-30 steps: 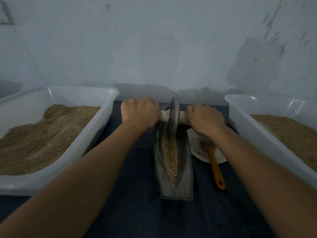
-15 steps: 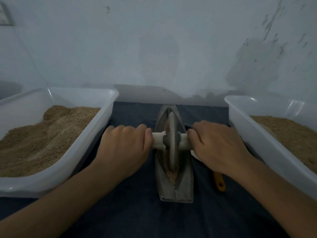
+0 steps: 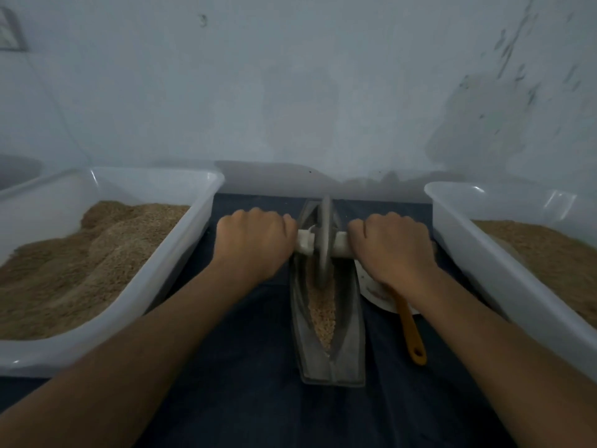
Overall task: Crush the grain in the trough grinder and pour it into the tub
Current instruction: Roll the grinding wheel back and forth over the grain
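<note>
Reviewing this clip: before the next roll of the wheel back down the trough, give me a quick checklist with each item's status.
1. Left hand grips the axle handle: ok.
2. Right hand grips its end of the axle: ok.
3. Grinding wheel seated upright in the trough, at its far end: ok.
4. Grain lies in the groove ahead of the return stroke: ok.
5. Orange-handled brush lies beside the trough, clear of it: ok.
6. Grain crushed enough to pour: cannot tell.

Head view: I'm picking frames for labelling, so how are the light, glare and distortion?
Head view: dim, bluish light; small glints on the left tub and right tub rims; wide-angle bending at the edges; grain in the trough soft but readable.
</note>
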Motion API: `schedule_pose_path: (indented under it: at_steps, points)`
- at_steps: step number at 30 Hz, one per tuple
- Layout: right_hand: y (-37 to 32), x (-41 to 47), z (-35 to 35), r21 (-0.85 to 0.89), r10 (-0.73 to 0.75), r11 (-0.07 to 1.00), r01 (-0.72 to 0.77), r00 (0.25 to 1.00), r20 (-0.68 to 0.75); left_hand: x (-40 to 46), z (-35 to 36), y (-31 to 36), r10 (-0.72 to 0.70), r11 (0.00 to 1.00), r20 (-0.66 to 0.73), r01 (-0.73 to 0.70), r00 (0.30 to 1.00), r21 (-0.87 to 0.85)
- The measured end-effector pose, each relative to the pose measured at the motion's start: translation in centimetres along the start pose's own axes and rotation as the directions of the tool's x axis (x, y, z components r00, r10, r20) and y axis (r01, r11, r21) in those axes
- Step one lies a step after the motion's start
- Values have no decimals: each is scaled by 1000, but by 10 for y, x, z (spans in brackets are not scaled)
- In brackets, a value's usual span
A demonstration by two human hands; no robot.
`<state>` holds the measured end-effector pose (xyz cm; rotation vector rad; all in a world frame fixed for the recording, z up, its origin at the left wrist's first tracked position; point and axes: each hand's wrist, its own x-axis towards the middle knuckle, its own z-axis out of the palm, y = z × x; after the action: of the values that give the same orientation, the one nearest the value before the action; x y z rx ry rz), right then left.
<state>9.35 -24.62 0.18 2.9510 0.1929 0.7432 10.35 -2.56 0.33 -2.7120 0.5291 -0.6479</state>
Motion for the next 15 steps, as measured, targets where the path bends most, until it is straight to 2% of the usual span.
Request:
schedule_pose_path:
  at_steps: [2, 5, 7, 10, 12, 15]
  points:
    - [-12, -25, -12, 2, 11, 1000, -11, 996, -89, -31, 4, -2, 84, 996, -82, -86, 993, -30]
    - [-15, -50, -17, 113, -19, 993, 46, 971, -237, -58, 1, -4, 166, 979, -246, -189, 955, -71]
    - [-13, -54, -17, 154, -23, 986, 62, 970, -243, -59, -2, -2, 172, 979, -266, -195, 948, -61]
    - [-11, -32, -11, 78, 37, 997, -26, 988, -150, -32, 3, 3, 102, 995, -249, -101, 963, 15]
    - [-6, -3, -1, 2, 33, 999, -33, 997, -66, -3, 13, 1, 14, 1000, -162, -10, 987, 23]
    - [-3, 39, -1, 81, 84, 993, -89, 994, 65, 31, 28, -7, -45, 999, -60, 44, 997, -11]
